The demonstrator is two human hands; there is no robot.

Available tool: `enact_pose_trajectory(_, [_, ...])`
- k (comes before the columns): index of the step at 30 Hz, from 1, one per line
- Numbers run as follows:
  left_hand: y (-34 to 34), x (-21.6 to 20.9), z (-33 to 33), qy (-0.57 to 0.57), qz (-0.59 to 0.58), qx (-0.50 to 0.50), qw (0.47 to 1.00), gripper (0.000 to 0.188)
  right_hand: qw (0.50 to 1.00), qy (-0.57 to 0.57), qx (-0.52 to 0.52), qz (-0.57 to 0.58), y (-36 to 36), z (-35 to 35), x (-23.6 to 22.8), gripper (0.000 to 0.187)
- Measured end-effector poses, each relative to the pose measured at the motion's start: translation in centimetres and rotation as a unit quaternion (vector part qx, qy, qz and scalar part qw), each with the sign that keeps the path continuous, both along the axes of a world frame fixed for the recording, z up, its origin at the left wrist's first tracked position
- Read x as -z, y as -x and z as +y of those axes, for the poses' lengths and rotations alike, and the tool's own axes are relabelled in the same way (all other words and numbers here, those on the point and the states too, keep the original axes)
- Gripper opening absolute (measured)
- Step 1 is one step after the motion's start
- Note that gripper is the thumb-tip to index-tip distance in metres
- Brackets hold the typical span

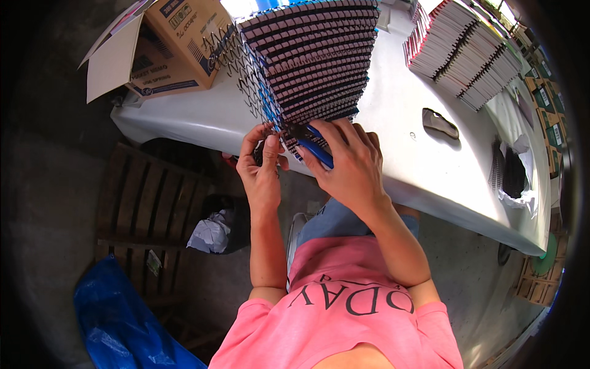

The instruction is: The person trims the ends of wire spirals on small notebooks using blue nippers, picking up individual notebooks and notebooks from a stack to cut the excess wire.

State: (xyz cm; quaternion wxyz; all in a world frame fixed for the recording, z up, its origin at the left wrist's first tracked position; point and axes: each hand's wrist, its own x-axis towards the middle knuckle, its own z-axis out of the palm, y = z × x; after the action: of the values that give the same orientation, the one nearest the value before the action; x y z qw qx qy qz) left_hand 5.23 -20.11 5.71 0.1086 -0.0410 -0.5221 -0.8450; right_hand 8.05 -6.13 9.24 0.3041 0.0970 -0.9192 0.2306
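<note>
Fig.: person seated at a white table [203,117], both hands at the near corner of a tall stack of spiral-bound notebooks [316,52]. The stack lies directly ahead of and above the hands, leaning away; its wire-bound edge faces the L side, long axis running from the hands outward. Loose wire coils [236,58] stick out just L of it.

L hand [261,169]: fingers curled, thumb and forefinger pinched at a wire end on the lowest notebook; exactly what it grips is too small to tell. R hand [350,163]: closed around blue-handled pliers [316,149], tips pointing L toward the L hand's pinch. Both hands touch the stack's corner; L is nearer the wire edge.

Count: 1 pliers, 2 notebook stacks – the second stack [467,55] well off to the R. Also 1 cardboard box [163,52] far L of the hands, wooden pallet [144,203] and blue plastic bag [117,320] below L.
</note>
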Motion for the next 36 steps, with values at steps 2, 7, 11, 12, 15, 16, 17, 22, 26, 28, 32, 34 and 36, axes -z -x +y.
enact_pose_trajectory(2, [-0.1,0.1,0.1,0.005,-0.004,-0.003,1.000,0.027,1.000,0.017,-0.011,-0.004,0.2,0.0,0.4,0.039])
enact_pose_trajectory(7, [0.0,0.6,0.8,-0.014,0.017,-0.027,0.999,0.022,0.999,0.010,-0.023,-0.047,0.3,0.4,0.9,0.039])
enact_pose_trajectory(11, [0.1,0.3,1.2,-0.016,0.014,-0.038,0.999,0.021,0.998,-0.003,-0.017,-0.060,0.1,0.5,1.0,0.041])
enact_pose_trajectory(12, [0.2,0.1,1.3,-0.011,0.014,-0.045,0.999,0.022,0.998,-0.004,-0.013,-0.057,0.1,0.5,0.9,0.041])
enact_pose_trajectory(15, [0.0,-0.8,1.0,0.008,0.004,-0.070,0.998,0.027,0.999,-0.005,-0.006,-0.031,-0.2,0.7,0.6,0.041])
enact_pose_trajectory(16, [-0.1,-1.0,0.7,0.014,0.000,-0.079,0.997,0.030,1.000,-0.005,-0.007,-0.011,-0.5,1.1,0.3,0.041])
enact_pose_trajectory(17, [0.0,-0.6,-0.1,0.029,-0.001,-0.065,0.997,0.037,1.000,-0.004,-0.009,0.008,-0.6,1.4,-0.1,0.041])
enact_pose_trajectory(22, [-0.5,-1.6,-0.2,0.050,0.027,-0.014,0.998,0.038,0.999,-0.007,0.019,0.043,-0.3,1.2,-0.7,0.042])
enact_pose_trajectory(26, [-0.2,-1.8,0.2,0.049,0.009,-0.031,0.998,0.034,0.999,-0.013,0.018,0.045,0.1,0.7,-0.6,0.044])
enact_pose_trajectory(28, [-0.1,-1.7,0.2,0.043,0.006,-0.031,0.999,0.032,0.999,-0.015,0.016,0.034,0.2,0.6,-0.7,0.044])
enact_pose_trajectory(32, [-0.1,-1.6,0.1,0.032,0.007,-0.015,0.999,0.027,0.992,-0.095,0.051,0.058,-0.3,0.1,-1.4,0.043])
enact_pose_trajectory(34, [-0.1,-1.5,0.1,0.026,0.006,-0.014,1.000,0.025,0.995,-0.079,0.039,0.045,-0.2,0.1,-1.5,0.042])
enact_pose_trajectory(36, [0.0,-1.3,0.3,0.016,0.006,-0.024,1.000,0.024,0.997,-0.065,0.026,0.028,0.1,0.3,-1.3,0.042])
